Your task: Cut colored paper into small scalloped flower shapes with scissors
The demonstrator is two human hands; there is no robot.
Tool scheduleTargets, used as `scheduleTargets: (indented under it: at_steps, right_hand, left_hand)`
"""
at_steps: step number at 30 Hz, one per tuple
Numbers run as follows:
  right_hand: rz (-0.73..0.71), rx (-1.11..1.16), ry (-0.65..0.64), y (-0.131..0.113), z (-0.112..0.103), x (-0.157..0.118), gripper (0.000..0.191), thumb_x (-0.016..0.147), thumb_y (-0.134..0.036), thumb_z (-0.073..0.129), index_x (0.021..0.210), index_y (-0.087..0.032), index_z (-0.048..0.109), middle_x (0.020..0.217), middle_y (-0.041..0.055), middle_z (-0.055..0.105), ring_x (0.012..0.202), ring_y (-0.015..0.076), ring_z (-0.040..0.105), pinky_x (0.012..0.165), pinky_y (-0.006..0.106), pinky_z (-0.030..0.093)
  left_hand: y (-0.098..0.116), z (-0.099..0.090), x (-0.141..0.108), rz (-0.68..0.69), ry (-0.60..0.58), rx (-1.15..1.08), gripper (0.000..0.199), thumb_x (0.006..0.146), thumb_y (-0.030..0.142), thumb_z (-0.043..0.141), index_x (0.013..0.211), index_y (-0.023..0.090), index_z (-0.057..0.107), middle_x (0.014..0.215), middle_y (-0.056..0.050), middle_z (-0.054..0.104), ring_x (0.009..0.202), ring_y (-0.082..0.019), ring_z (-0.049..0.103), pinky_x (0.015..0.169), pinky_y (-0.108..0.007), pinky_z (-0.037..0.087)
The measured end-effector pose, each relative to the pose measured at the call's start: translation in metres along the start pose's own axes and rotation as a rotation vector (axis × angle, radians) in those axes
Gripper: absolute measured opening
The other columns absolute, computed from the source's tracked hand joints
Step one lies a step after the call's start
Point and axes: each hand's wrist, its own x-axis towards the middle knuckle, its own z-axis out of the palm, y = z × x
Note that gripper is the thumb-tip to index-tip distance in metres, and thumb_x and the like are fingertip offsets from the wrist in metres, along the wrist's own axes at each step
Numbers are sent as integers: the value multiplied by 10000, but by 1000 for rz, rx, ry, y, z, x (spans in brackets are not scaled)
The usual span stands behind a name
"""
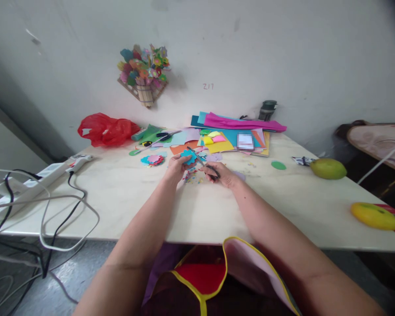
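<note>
The blue paper flower (188, 156) is at the left hand's fingertips, just above the table, and the scissors (204, 164) meet it from the right. Taking twelve as toward the wall, the flower sits at ten o'clock from the right hand (219, 174), and the scissors' long axis points that same way, blade tips at the flower's right side. The left hand (175, 166) is the nearer one: thumb and fingers pinch the flower's left edge, so it stands at two o'clock from that hand. The right hand's fingers are closed around the scissors' handles; whether the blades are parted, or have paper between them, I cannot tell.

Beneath the hands lie small paper scraps (192, 178). At nine o'clock from the flower is a pile of cut paper flowers (154, 159); at two, overlapping coloured sheets (228, 147); at three, a green paper oval (278, 165) and, beyond it, a greenish-yellow fruit (328, 168).

As for containers, a red plastic bag (108, 129) slumps at ten o'clock, its contents hidden. At eleven, on the wall, a stick-built holder (145, 95) carries a crowded bouquet of colourful craft flowers (145, 66).
</note>
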Motion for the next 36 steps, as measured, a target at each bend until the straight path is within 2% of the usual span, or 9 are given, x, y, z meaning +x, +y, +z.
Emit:
scheduleTargets:
  at_steps: [9, 23, 28, 36]
  right_hand:
    - [-25, 39, -21, -2, -2, -2, 426, 725, -555, 618, 834, -144, 595, 553, -16, 578, 396, 73, 464, 366, 205, 238]
    - [-18, 1, -72, -2, -6, -3, 343, 740, -494, 636, 758, -167, 536, 568, -20, 579, 418, 70, 458, 390, 199, 284]
    - [-28, -13, -84, -1, -7, -3, 334, 751, -485, 636, 758, -166, 536, 569, -23, 579, 419, 68, 459, 392, 199, 291]
    - [-26, -20, -90, 0, -7, -2, 335, 755, -477, 640, 762, -160, 530, 562, -23, 579, 413, 62, 463, 382, 191, 283]
  left_hand:
    - [1, -2, -1, 15, -83, 42, 210, 533, 192, 753, 700, 117, 648, 695, -56, 690, 664, -200, 681, 649, -311, 537]
    - [5, -8, -2, -45, -182, 109, 163, 534, 150, 741, 673, 110, 666, 634, -44, 665, 611, -175, 660, 640, -286, 522]
    - [7, -8, -3, -67, -188, 115, 157, 517, 144, 745, 652, 115, 671, 604, -35, 656, 574, -158, 644, 593, -257, 509]
    - [6, -10, -4, -95, -207, 129, 182, 529, 154, 751, 691, 115, 677, 685, -76, 695, 688, -205, 685, 628, -269, 512]
